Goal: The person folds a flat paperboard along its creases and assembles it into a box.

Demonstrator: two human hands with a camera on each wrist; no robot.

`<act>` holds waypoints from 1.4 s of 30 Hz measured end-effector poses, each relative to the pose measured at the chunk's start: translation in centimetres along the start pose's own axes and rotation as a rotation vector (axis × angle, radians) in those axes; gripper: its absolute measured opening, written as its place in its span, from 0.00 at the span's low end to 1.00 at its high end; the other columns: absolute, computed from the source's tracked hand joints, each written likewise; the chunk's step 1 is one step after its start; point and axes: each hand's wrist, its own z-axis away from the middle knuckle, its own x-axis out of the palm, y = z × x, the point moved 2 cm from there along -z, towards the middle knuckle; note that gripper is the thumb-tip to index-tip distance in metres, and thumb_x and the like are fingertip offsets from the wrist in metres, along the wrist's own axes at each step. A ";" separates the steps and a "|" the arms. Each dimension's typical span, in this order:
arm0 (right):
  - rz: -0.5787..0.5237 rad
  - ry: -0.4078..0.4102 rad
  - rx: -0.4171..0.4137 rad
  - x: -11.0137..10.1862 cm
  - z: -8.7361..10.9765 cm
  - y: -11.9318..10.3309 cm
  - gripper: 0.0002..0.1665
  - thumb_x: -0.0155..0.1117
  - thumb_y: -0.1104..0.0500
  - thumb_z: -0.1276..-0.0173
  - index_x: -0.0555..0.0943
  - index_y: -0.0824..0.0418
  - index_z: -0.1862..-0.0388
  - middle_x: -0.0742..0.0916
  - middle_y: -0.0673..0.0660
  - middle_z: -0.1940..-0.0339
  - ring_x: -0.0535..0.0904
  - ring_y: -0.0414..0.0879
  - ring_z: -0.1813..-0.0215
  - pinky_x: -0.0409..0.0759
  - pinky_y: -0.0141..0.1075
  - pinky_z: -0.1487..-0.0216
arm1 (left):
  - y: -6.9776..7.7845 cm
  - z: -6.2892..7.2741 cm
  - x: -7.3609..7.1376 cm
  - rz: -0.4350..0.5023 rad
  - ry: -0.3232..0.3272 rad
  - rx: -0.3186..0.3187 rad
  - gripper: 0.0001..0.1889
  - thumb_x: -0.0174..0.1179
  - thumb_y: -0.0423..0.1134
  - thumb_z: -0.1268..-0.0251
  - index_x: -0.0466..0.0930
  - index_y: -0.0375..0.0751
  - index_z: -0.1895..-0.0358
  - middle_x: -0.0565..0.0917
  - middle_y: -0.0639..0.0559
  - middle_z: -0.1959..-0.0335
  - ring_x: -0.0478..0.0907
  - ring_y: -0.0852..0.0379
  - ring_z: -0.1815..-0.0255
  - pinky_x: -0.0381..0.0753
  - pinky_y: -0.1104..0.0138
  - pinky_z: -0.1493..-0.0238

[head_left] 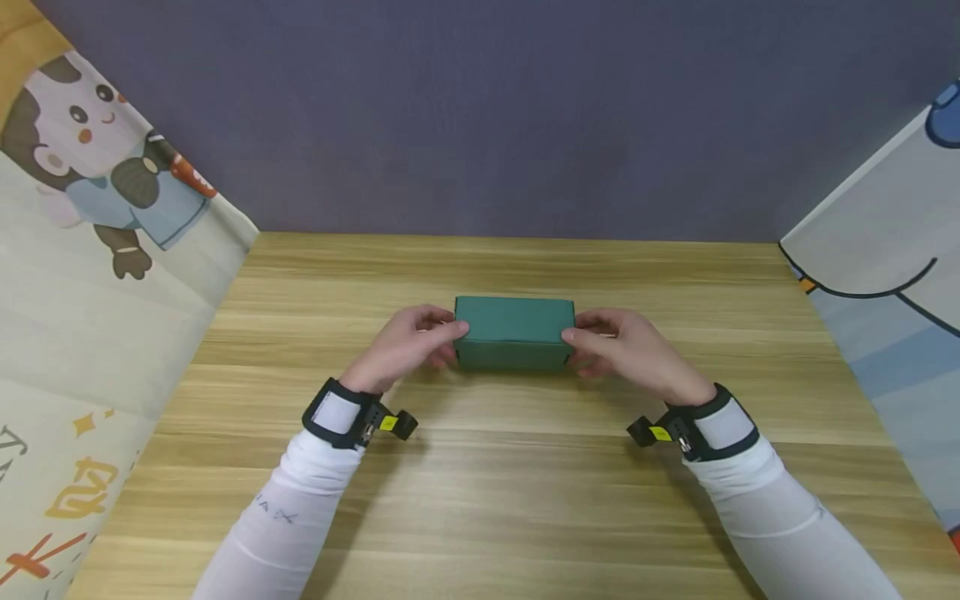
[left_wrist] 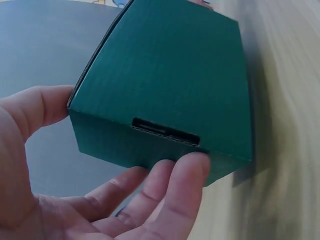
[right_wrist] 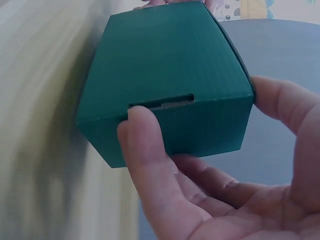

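A closed green cardboard box (head_left: 514, 320) lies lengthwise between both hands over the middle of the wooden table. My left hand (head_left: 420, 337) holds its left end, thumb at the top near edge and fingers against the end panel. At the opposite end, my right hand (head_left: 622, 346) grips it the same way, thumb on the top corner. The left wrist view shows a narrow slot (left_wrist: 165, 132) along the edge of the box's end, with fingertips just beside it. A matching slot (right_wrist: 175, 101) appears in the right wrist view, one fingertip at its corner.
The wooden table (head_left: 517, 500) reaches back to a dark blue-grey wall panel (head_left: 517, 117). Cloths printed with cartoon figures hang at the left (head_left: 112, 333) and right (head_left: 885, 217). Each wrist wears a black strap with a small camera.
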 end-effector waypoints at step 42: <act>0.129 0.324 -0.142 2.2 -1.1 0.1 0.47 0.67 0.42 0.37 0.59 0.55 0.24 0.78 0.59 0.45 0.81 0.53 0.52 0.83 0.36 0.63 | -0.3 -1.1 2.0 -0.095 0.256 0.122 0.43 0.70 0.49 0.45 0.59 0.48 0.27 0.75 0.49 0.51 0.78 0.49 0.57 0.82 0.61 0.63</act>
